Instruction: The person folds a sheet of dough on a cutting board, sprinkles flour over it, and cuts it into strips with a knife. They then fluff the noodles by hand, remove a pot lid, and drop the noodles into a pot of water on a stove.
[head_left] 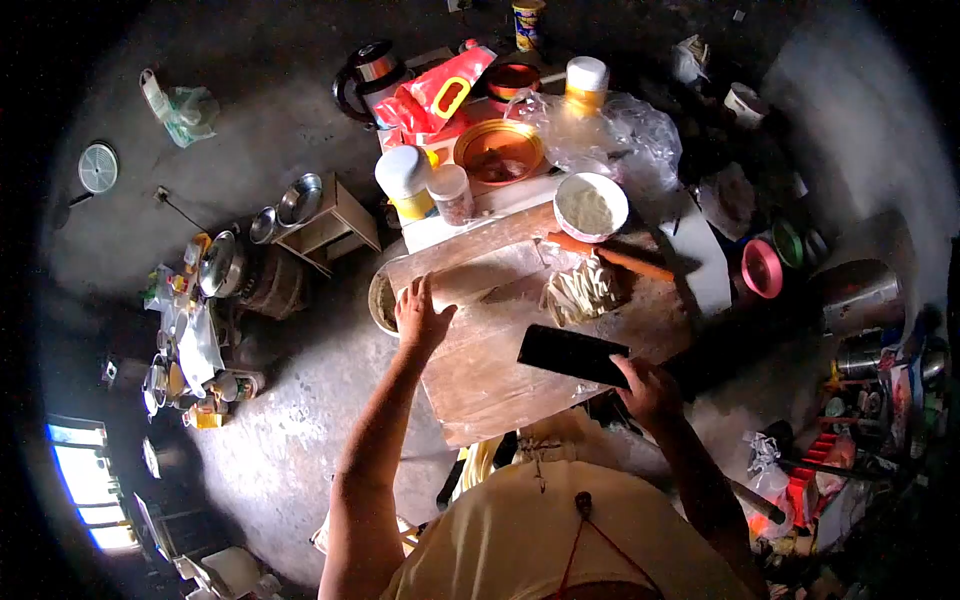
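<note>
My right hand [652, 392] is closed around the handle end of a dark, broad-bladed cleaver [570, 354], its flat side facing up over the wooden board [500, 385]. My left hand [423, 315] rests with fingers apart at the board's left edge, beside a pale plank-like strip [470, 250] across the back. A heap of cut white noodle strips [583, 291] lies on the board beyond the cleaver. Behind it is a brown wooden stick [635, 263], perhaps a rolling pin. A white bowl of pale powder [590, 207] stands at the back of the board.
An orange basin [498, 152], lidded jars [403, 180], a red bag [435, 100], a kettle [372, 75] and clear plastic bags [620, 135] crowd the far end. A container [383, 300] stands below the left edge. A pink basin [762, 268] is at right.
</note>
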